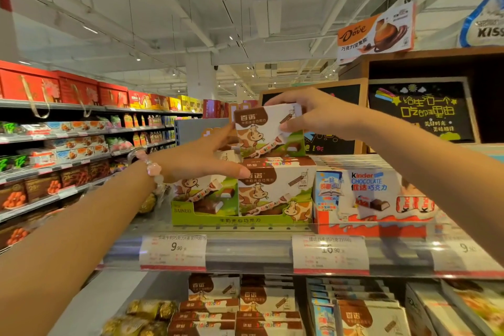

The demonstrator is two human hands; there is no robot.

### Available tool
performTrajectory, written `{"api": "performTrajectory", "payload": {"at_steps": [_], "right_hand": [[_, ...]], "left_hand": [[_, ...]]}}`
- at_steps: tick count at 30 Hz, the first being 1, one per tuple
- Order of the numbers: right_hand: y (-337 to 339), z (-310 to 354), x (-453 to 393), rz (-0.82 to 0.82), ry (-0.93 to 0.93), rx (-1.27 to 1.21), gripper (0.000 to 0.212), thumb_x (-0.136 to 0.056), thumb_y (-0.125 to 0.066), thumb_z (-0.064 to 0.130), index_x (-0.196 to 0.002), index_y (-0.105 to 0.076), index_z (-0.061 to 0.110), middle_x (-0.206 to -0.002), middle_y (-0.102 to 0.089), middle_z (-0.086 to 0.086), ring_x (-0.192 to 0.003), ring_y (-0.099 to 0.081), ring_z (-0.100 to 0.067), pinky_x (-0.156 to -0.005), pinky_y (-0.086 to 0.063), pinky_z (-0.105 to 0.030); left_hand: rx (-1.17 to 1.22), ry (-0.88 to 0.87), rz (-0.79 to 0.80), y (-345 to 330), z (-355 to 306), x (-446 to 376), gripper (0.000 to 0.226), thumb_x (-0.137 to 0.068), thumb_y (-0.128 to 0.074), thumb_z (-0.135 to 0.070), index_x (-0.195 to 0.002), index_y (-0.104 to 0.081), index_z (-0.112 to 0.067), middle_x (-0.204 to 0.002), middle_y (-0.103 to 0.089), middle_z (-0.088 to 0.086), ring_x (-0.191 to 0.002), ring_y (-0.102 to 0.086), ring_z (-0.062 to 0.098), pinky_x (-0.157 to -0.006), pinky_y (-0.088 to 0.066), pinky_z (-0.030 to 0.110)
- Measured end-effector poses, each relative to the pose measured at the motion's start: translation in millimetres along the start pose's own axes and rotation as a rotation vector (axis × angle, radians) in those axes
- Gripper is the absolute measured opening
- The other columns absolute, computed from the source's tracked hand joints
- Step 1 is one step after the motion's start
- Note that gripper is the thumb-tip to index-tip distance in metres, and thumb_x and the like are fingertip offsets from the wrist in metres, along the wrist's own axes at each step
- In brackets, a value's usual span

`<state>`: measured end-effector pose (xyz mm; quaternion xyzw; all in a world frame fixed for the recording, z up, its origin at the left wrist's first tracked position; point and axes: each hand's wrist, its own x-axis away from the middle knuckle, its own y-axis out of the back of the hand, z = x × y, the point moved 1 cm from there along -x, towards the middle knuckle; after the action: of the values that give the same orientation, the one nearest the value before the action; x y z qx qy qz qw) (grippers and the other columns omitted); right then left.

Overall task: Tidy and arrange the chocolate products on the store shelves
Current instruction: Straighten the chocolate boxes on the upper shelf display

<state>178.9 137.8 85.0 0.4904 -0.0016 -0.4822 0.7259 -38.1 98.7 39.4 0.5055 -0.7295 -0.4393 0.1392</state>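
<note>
White-and-brown cardboard chocolate box with a cartoon cow (263,128) sits atop the stacked matching boxes (275,188) on the metal shelf (259,251). The right hand (313,114) pinches its upper corner; the left hand (201,157), fingers straight, steadies its side. It should be lowered squarely, edges flush, label facing out.

Two hands (313,114), three price tags (173,252), one Kinder box (373,196), one bracelet (152,169).

The right hand (313,114) pinches a cow-print chocolate box (266,131) above the stacked boxes (275,188); the left hand (199,158) reaches flat beside it.
</note>
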Motion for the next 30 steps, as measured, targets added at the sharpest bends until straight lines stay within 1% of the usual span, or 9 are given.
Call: {"api": "performTrajectory", "payload": {"at_steps": [3, 5, 8, 11, 16, 20, 24, 27, 30], "right_hand": [[-7, 0, 2, -0.001, 0.025, 0.015, 0.044, -0.089, -0.059, 0.005, -0.129, -0.051, 0.020, -0.117, -0.057, 0.002, -0.104, -0.057, -0.011, -0.074, -0.053, -0.021], [-13, -6, 5, 0.027, 0.016, 0.039, 0.046, -0.088, -0.059, 0.004, -0.129, -0.050, 0.022, -0.115, -0.055, 0.006, -0.103, -0.056, -0.008, -0.071, -0.052, -0.018], [-22, -18, 9, 0.055, -0.029, 0.050, 0.045, -0.089, -0.057, 0.005, -0.127, -0.045, 0.026, -0.109, -0.046, 0.017, -0.097, -0.055, -0.006, -0.064, -0.053, -0.015], [-25, -24, 10, 0.046, -0.064, -0.027, 0.028, -0.095, -0.050, 0.010, -0.118, -0.045, 0.025, -0.108, -0.049, 0.013, -0.098, -0.056, -0.009, -0.064, -0.053, -0.015], [-26, -21, 15, 0.107, -0.126, -0.055, 0.021, -0.100, -0.041, 0.023, -0.120, -0.045, 0.021, -0.118, -0.055, 0.001, -0.105, -0.059, -0.015, -0.075, -0.054, -0.025], [-30, -17, 19, 0.136, -0.122, -0.086, 0.018, -0.100, -0.041, 0.024, -0.118, -0.044, 0.023, -0.107, -0.056, 0.003, -0.089, -0.063, -0.011, -0.063, -0.052, -0.017], [-32, -14, 22, 0.149, -0.138, -0.095, 0.016, -0.098, -0.043, 0.021, -0.113, -0.043, 0.026, -0.103, -0.056, 0.001, -0.077, -0.064, -0.006, -0.057, -0.049, -0.015], [-29, -10, 25, 0.145, -0.140, -0.047, 0.026, -0.099, -0.041, 0.026, -0.125, -0.043, 0.024, -0.110, -0.054, 0.007, -0.094, -0.059, -0.007, -0.070, -0.046, -0.016], [-20, -7, 28, 0.069, -0.110, 0.053, 0.038, -0.099, -0.042, 0.033, -0.136, -0.042, 0.028, -0.124, -0.051, 0.007, -0.116, -0.048, -0.010, -0.093, -0.037, -0.023]], "left_hand": [[-0.003, 0.001, -0.095, 0, 2, -1, 0.116, -0.066, -0.077, -0.043, -0.142, 0.010, -0.044, -0.149, -0.025, -0.009, -0.123, -0.030, 0.002, -0.100, -0.028, 0.024], [-0.022, -0.019, -0.121, 1, 4, 0, 0.111, -0.072, -0.076, -0.038, -0.138, 0.013, -0.050, -0.144, -0.027, -0.012, -0.120, -0.033, 0.004, -0.096, -0.029, 0.024], [-0.070, -0.039, -0.089, 2, 3, 2, 0.105, -0.058, -0.069, -0.057, -0.140, -0.004, -0.053, -0.141, -0.029, -0.021, -0.124, -0.034, 0.005, -0.101, -0.029, 0.027], [-0.105, -0.033, -0.082, 3, 5, -1, 0.100, -0.051, -0.062, -0.065, -0.142, -0.026, -0.043, -0.145, -0.032, -0.018, -0.125, -0.037, 0.006, -0.097, -0.031, 0.025], [-0.089, -0.056, -0.107, 4, 7, 2, 0.068, -0.049, -0.062, -0.066, -0.114, -0.051, -0.047, -0.128, -0.049, -0.020, -0.118, -0.045, 0.003, -0.092, -0.033, 0.020], [-0.088, -0.095, -0.172, 3, 12, 3, 0.058, -0.052, -0.062, -0.066, -0.101, -0.060, -0.036, -0.115, -0.060, -0.015, -0.110, -0.053, -0.002, -0.100, -0.037, 0.029], [-0.098, -0.104, -0.164, 2, 13, 3, 0.059, -0.051, -0.061, -0.067, -0.101, -0.059, -0.036, -0.118, -0.059, -0.012, -0.113, -0.053, 0.003, -0.105, -0.037, 0.037], [-0.100, -0.104, -0.140, 2, 12, 3, 0.068, -0.047, -0.067, -0.073, -0.104, -0.059, -0.037, -0.121, -0.058, -0.011, -0.117, -0.052, 0.007, -0.106, -0.037, 0.043], [-0.142, -0.101, -0.151, 2, 6, 3, 0.068, -0.048, -0.063, -0.067, -0.109, -0.054, -0.038, -0.121, -0.055, -0.014, -0.115, -0.050, 0.004, -0.103, -0.037, 0.033]]}}
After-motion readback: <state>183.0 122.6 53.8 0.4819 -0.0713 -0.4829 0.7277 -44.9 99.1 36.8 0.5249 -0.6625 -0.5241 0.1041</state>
